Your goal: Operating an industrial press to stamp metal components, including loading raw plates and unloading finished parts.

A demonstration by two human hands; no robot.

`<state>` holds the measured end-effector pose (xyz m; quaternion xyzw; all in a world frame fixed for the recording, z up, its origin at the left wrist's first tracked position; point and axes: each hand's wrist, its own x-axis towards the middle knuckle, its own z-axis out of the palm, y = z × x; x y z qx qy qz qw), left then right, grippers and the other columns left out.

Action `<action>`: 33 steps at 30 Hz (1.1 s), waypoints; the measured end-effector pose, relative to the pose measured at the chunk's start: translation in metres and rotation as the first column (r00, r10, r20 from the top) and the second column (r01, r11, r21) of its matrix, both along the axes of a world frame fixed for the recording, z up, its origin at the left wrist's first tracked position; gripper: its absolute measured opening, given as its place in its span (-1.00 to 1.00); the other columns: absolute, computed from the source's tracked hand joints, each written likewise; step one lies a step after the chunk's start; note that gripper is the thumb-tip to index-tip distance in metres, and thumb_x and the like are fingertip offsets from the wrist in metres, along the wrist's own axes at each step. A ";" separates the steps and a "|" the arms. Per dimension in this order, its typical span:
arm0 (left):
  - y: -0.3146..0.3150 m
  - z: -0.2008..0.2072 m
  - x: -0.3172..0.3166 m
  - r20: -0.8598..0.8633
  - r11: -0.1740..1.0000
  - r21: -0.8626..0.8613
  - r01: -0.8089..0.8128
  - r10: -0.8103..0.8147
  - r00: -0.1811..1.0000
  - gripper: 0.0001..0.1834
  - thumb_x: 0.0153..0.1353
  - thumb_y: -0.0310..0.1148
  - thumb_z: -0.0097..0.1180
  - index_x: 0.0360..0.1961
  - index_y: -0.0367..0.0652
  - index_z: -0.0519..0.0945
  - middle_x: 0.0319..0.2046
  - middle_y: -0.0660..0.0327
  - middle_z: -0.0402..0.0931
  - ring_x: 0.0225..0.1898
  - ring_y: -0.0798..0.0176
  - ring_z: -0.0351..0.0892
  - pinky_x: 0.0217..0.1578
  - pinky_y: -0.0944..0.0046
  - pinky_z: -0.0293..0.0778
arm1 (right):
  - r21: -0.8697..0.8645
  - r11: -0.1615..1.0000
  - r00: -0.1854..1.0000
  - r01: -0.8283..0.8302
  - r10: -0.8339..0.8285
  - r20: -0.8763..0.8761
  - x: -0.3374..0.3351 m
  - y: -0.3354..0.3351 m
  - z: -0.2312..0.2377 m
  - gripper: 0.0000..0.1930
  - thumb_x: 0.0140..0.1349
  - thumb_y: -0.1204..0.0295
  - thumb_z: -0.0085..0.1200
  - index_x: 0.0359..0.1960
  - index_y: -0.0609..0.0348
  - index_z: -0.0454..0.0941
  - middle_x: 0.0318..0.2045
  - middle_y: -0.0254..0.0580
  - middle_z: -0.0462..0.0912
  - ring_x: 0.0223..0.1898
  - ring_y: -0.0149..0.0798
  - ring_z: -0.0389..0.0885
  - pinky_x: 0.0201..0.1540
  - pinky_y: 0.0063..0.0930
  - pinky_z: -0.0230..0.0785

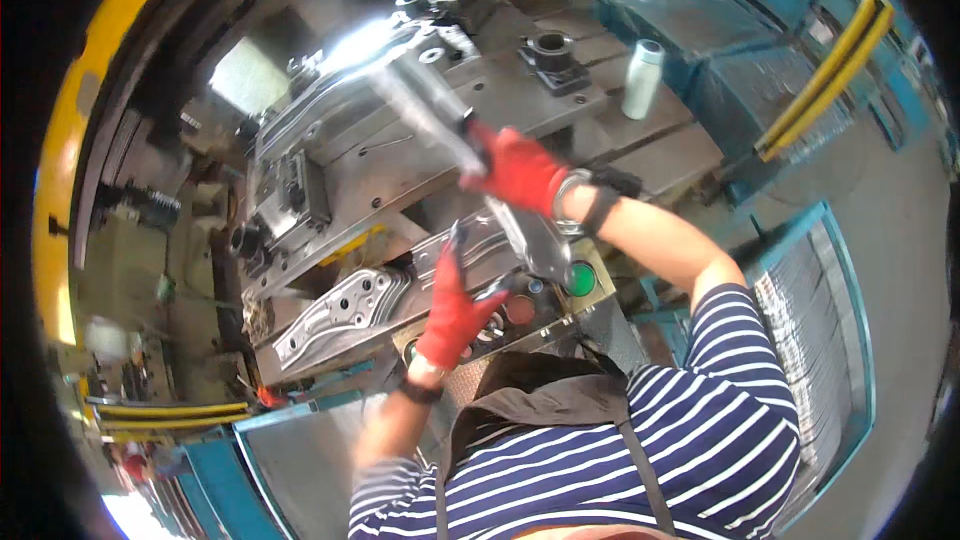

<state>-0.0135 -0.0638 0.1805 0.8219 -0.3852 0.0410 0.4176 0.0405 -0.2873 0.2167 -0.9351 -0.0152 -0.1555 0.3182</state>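
My right hand [520,172], in a red glove, is closed around a long stamped metal part [425,118] that is blurred by motion. The part reaches up and left over the die. A metal length [532,240] below the hand looks like its other end, though I cannot tell for sure. Nearer my body, my left hand [455,312], also red-gloved with dark fingertips, has its fingers apart and holds nothing. It is above the near ledge, beside a stack of nested stamped metal parts [345,312] with round holes.
On the die's steel bed [520,115] rests a shaped metal piece [335,90]. A pale bottle [643,80] and a cylindrical guide block [552,58] stand at the right. The button box has a green button [580,278]. A yellow press frame [85,140] and a blue-edged rack [868,380] flank me.
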 end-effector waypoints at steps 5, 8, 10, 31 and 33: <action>-0.074 0.053 0.028 -0.287 0.967 -0.246 0.062 -0.134 0.948 0.06 -0.20 -0.37 0.41 0.30 -0.31 0.02 0.06 -0.09 0.35 0.10 0.07 0.35 0.11 0.15 0.28 | 0.859 0.500 0.979 -0.108 0.202 0.005 0.066 -0.035 0.043 -0.54 0.12 0.13 0.13 -0.05 0.19 0.48 -0.35 -0.23 0.62 -0.37 -0.32 0.61 -0.33 -0.40 0.46; -0.091 0.081 0.055 -0.219 0.979 -0.197 -0.043 -0.002 0.976 -0.11 -0.15 -0.36 0.36 0.21 -0.28 0.15 -0.03 0.00 0.40 -0.02 0.13 0.41 0.00 0.22 0.35 | 0.900 0.430 0.902 0.069 0.359 -0.240 0.102 -0.051 0.063 -0.72 0.19 0.19 0.07 -0.16 0.06 0.56 -0.45 -0.41 0.56 -0.53 -0.47 0.50 -0.51 -0.53 0.36; -0.099 0.096 0.079 -0.285 0.973 -0.228 -0.033 -0.034 0.958 -0.21 -0.13 -0.36 0.33 0.15 -0.26 0.23 -0.10 0.06 0.44 -0.09 0.17 0.44 -0.05 0.25 0.38 | 0.913 0.408 0.897 0.031 0.391 -0.205 0.121 -0.054 0.066 -0.75 0.18 0.19 0.08 -0.22 0.05 0.58 -0.48 -0.42 0.55 -0.55 -0.48 0.47 -0.53 -0.58 0.33; -0.120 0.040 0.068 -0.184 0.961 -0.230 -0.154 0.113 0.976 -0.42 -0.09 -0.52 0.24 0.02 -0.26 0.34 -0.25 0.16 0.49 -0.24 0.25 0.47 -0.20 0.24 0.41 | 0.370 0.929 0.998 -0.032 0.008 0.066 0.190 -0.057 -0.007 -0.39 0.15 -0.07 -0.03 -0.06 0.31 0.49 -0.13 0.18 0.55 0.00 0.09 0.48 0.05 -0.22 0.30; -0.102 0.037 0.080 -0.357 0.997 -0.079 -0.026 -0.005 0.934 -0.30 -0.10 -0.48 0.30 0.11 -0.27 0.27 -0.16 0.15 0.48 -0.20 0.25 0.47 -0.13 0.23 0.40 | 0.396 0.917 0.991 -0.034 -0.022 0.134 0.186 -0.054 -0.009 -0.34 0.11 -0.14 -0.01 -0.17 0.36 0.55 -0.22 0.19 0.60 -0.09 0.14 0.54 -0.01 -0.19 0.35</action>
